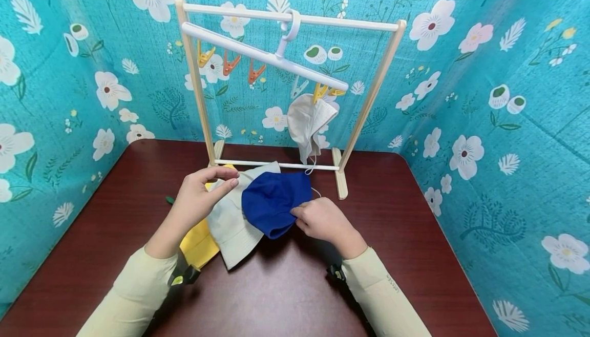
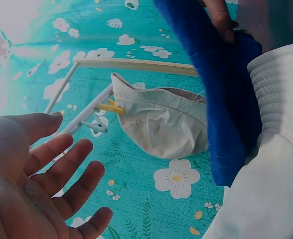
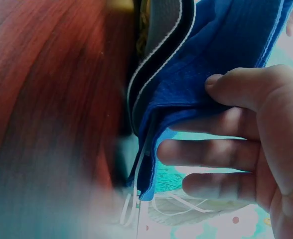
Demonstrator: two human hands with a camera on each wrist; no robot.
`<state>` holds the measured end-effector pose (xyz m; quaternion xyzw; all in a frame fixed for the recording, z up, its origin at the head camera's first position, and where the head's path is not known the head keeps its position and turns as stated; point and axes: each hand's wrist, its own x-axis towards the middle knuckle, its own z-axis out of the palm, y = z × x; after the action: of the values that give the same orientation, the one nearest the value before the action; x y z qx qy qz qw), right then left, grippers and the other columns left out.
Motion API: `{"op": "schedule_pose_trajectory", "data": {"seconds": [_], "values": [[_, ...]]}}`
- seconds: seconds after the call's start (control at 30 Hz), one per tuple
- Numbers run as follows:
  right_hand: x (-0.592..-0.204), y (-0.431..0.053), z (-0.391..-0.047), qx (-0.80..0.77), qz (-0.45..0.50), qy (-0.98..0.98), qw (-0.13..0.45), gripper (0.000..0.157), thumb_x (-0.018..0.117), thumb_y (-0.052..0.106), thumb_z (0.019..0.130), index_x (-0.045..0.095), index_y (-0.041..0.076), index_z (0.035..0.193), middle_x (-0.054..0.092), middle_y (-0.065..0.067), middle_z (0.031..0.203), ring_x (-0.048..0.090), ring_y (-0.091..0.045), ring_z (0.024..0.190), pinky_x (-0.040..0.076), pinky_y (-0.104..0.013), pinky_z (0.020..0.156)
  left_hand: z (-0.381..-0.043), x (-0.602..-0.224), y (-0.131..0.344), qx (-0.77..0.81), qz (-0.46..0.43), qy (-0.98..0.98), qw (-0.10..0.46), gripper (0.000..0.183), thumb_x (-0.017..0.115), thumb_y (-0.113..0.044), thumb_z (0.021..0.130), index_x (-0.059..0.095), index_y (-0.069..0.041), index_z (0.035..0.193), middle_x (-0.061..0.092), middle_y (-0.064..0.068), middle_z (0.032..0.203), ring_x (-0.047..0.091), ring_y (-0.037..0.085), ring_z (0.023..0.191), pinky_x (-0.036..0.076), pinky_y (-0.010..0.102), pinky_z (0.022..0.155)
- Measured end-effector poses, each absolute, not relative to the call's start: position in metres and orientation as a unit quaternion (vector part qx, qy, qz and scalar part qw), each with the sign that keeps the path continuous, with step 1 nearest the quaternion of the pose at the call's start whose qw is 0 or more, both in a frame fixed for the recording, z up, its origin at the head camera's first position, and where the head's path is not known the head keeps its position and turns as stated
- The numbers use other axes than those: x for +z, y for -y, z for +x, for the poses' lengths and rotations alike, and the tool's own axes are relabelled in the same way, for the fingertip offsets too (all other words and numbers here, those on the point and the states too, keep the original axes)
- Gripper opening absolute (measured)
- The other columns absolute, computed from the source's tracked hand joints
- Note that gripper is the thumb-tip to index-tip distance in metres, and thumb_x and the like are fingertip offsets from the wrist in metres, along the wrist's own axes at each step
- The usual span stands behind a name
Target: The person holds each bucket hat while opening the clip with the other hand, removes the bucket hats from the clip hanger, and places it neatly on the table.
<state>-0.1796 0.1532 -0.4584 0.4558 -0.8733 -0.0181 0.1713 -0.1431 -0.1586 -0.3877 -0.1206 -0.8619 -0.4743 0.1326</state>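
Note:
A blue hat [image 1: 272, 198] with a white cord lies over a pale bucket hat [image 1: 232, 224], and my right hand [image 1: 324, 224] pinches its right edge between thumb and fingers. In the right wrist view the thumb [image 3: 236, 89] presses on the blue cloth. My left hand [image 1: 198, 198] hovers over the pale hat's left side, fingers relaxed and holding nothing; the left wrist view shows its palm and spread fingers [image 2: 76, 174]. Under the pale hat, part of a yellow hat [image 1: 200, 245] sticks out. A cream hat [image 1: 309, 122] hangs from a yellow clip [image 1: 319, 92].
A wooden rack [image 1: 373, 96] stands at the table's back. From its top bar hangs a tilted white hanger [image 1: 258, 53], with orange clips [image 1: 230, 64] and a pale clip [image 1: 298, 87]. Floral cloth [image 1: 507, 122] encloses the dark red table [image 1: 415, 275].

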Motion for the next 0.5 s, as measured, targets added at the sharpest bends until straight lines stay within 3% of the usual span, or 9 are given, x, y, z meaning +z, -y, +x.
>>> {"op": "schedule_pose_trajectory", "data": {"seconds": [0.5], "values": [[-0.4638, -0.1512, -0.1788, -0.037, 0.459, 0.879, 0.122, 0.017, 0.067, 0.022, 0.079, 0.054, 0.026, 0.069, 0.055, 0.009, 0.062, 0.056, -0.007, 0.058, 0.044, -0.03, 0.049, -0.141, -0.3847, 0.1603, -0.472, -0.121, 0.863, 0.131, 0.027, 0.066, -0.051, 0.086, 0.069, -0.032, 0.105, 0.068, -0.014, 0.104, 0.059, 0.004, 0.099, 0.046, 0.037, 0.09]]}}
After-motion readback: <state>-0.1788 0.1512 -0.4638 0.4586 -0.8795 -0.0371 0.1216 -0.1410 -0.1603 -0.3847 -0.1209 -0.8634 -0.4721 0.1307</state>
